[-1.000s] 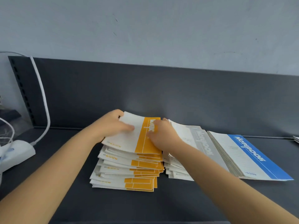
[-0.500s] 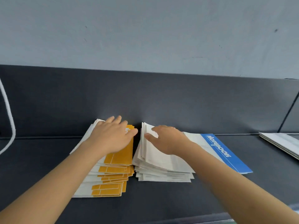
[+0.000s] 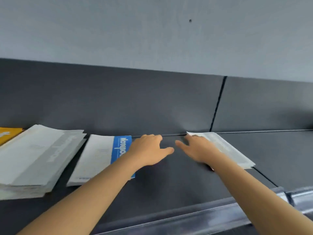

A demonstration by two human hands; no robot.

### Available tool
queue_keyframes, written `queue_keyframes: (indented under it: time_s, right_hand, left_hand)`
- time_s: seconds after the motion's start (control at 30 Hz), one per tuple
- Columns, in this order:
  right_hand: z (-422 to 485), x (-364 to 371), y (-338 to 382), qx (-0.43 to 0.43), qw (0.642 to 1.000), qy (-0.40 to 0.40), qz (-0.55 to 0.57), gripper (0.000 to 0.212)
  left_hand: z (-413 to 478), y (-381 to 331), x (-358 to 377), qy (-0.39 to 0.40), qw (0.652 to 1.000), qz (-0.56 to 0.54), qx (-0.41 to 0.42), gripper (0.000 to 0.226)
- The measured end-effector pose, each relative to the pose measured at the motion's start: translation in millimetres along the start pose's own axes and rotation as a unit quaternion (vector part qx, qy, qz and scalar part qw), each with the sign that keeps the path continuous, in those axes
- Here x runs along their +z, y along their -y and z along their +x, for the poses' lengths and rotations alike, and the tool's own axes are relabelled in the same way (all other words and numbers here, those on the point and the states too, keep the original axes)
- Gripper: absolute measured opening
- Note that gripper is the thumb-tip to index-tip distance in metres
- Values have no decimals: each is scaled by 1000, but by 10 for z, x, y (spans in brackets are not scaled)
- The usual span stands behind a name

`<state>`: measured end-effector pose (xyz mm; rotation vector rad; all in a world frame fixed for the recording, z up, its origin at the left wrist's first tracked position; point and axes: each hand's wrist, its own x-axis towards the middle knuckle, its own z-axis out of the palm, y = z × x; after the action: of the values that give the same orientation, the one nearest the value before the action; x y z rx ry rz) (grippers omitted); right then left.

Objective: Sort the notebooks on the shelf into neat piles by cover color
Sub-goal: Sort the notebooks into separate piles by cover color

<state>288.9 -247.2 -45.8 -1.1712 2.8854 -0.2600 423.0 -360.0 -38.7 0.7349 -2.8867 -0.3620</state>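
Note:
On the dark shelf (image 3: 169, 180) lie, from left to right, an orange notebook pile (image 3: 8, 135) cut off by the frame edge, a thick grey-banded pile (image 3: 37, 158), a blue-banded pile (image 3: 101, 156) and a thin grey-white pile (image 3: 225, 150) further right. My left hand (image 3: 149, 151) hovers with spread fingers over the bare shelf just right of the blue pile, holding nothing. My right hand (image 3: 198, 148) rests flat with fingers apart on the left edge of the thin pile, gripping nothing that I can see.
A dark back panel (image 3: 118, 102) with a vertical seam (image 3: 217, 104) rises behind the shelf. A shiny metal rail (image 3: 211, 219) runs along the front edge. Bare shelf lies between the blue pile and the thin pile and to its right.
Both hands left the orange and grey piles and moved right. The view swung right, so the orange pile is almost out of frame and the thin right pile is now under my right hand.

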Motion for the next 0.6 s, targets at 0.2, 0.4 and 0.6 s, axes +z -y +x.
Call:
queue_keyframes:
  time_s: [0.2,0.4,0.6]
  right_hand:
    - [348,18,-1172,68,997,17,-35,58]
    - [509,37,-1473,20,996,33,78,39]
    - [491,150,-1443,0,987,-6,163,45]
  left_hand:
    - [566,-1043,417,59,992,-95,-57,53]
    - [969,-1378,727,17,985,-137,-104,49]
    - [986,-1352,780,-34,982,-146,-111,65]
